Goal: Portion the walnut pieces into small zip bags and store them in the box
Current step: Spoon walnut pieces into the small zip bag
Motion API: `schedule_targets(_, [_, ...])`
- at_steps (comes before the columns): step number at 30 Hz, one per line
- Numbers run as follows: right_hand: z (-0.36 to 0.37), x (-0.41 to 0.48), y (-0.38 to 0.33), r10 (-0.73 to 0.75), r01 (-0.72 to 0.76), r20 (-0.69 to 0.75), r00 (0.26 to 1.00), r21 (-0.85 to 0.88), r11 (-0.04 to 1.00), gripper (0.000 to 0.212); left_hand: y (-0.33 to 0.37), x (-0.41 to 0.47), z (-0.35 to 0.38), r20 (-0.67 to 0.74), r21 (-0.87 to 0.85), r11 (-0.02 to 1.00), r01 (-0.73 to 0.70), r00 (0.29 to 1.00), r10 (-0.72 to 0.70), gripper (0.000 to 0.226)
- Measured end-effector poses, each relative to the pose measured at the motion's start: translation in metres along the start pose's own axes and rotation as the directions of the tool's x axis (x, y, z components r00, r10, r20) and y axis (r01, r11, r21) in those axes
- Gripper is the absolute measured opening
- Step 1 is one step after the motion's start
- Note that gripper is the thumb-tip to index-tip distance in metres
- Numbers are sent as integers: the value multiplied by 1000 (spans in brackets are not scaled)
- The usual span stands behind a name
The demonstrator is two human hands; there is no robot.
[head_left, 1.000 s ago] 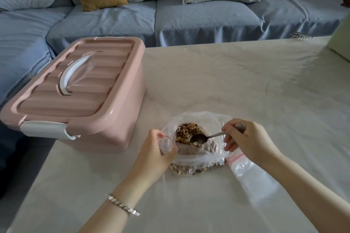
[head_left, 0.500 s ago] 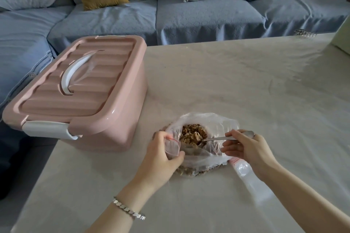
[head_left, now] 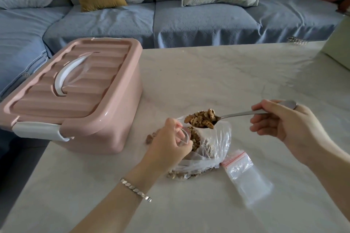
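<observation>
A large clear plastic bag [head_left: 216, 149] of walnut pieces lies on the pale table. My left hand [head_left: 170, 143] pinches a small zip bag [head_left: 182, 135] with a red strip, its mouth held apart beside the big bag. My right hand [head_left: 280, 119] grips a metal spoon [head_left: 240, 114] heaped with walnut pieces [head_left: 201, 118], raised above the big bag and just right of the small bag's mouth. A flat small zip bag [head_left: 244, 174] rests on the table to the right. The pink storage box [head_left: 75, 96] stands at the left with its lid closed and latched.
A few loose walnut bits [head_left: 150, 138] lie on the table left of my left hand. A blue sofa [head_left: 189, 22] with cushions runs behind the table. A pale box corner [head_left: 339, 47] shows at the far right edge.
The spoon was down inside the big bag; now my right hand has lifted it out, loaded with walnut pieces, up and to the right. My left hand keeps its hold on the small bag.
</observation>
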State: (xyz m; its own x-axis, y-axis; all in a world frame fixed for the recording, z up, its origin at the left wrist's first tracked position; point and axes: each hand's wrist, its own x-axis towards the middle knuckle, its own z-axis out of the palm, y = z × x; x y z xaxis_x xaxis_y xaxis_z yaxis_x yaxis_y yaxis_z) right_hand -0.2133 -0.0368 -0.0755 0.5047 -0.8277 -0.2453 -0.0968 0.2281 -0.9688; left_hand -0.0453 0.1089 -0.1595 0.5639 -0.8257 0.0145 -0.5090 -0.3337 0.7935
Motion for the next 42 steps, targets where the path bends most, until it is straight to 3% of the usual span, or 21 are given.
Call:
schedule_targets(14, [19, 2, -27, -20, 60, 131, 991, -304, 951, 24, 19, 5, 9, 77, 104, 992, -69, 995, 61, 40])
schedule_targets(17, [28, -4, -26, -86, 148, 174, 981, -389, 909, 24, 18, 5, 11, 82, 35, 998, -42, 996, 39, 36])
schedule_targets(22, [32, -20, -36, -314, 390, 232, 921, -527, 755, 24, 12, 3, 13, 61, -78, 997, -20, 998, 24, 32])
schedule_targets(27, [23, -29, -44, -433, 473, 196, 880, -457, 753, 25, 6, 1, 12, 11, -90, 996, -8, 1000, 9, 36])
schedule_targets(37, [38, -37, -21, -333, 435, 290, 897, -448, 781, 22, 12, -1, 12, -28, -136, 988, -71, 997, 68, 37])
schedule_targets(42, [20, -33, -31, -416, 420, 80, 906, -290, 860, 26, 5, -2, 9, -91, -275, 961, -20, 996, -6, 36])
